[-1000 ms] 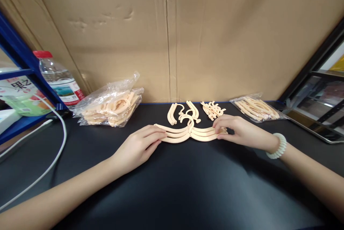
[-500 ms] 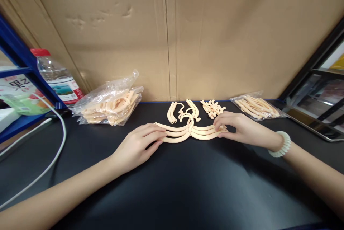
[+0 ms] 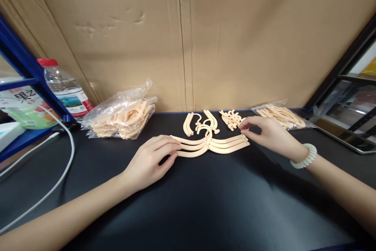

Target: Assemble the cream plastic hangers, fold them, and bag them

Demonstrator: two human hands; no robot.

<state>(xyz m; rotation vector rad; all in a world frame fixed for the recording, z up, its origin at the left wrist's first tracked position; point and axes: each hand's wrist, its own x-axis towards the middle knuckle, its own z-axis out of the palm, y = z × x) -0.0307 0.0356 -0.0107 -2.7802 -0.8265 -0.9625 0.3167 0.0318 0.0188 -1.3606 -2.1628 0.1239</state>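
Note:
Three cream plastic hangers [image 3: 226, 145] lie together in the middle of the dark table, their arms spread in parallel curves to both sides and their hooks bunched at the centre. My left hand [image 3: 151, 159] has its fingers and thumb closed on the left ends, which it partly hides. Just beyond the right ends, my right hand [image 3: 266, 135], with a pale beaded bracelet [image 3: 305, 157], hovers with its thumb and fingertips slightly apart and nothing visible between them. Behind the hangers lie loose hanger arms [image 3: 187, 123] and a small heap of hooks [image 3: 231, 118].
At the back left sits a clear bag of hanger parts [image 3: 120, 120]; another bag [image 3: 282, 114] lies at the back right. A water bottle [image 3: 69, 90] and white cable [image 3: 63, 176] are at the left. A cardboard wall [image 3: 132, 35] closes off the back.
My right hand has let go of the hangers' right ends and moved slightly right and up, uncovering them. My left hand has stayed in place.

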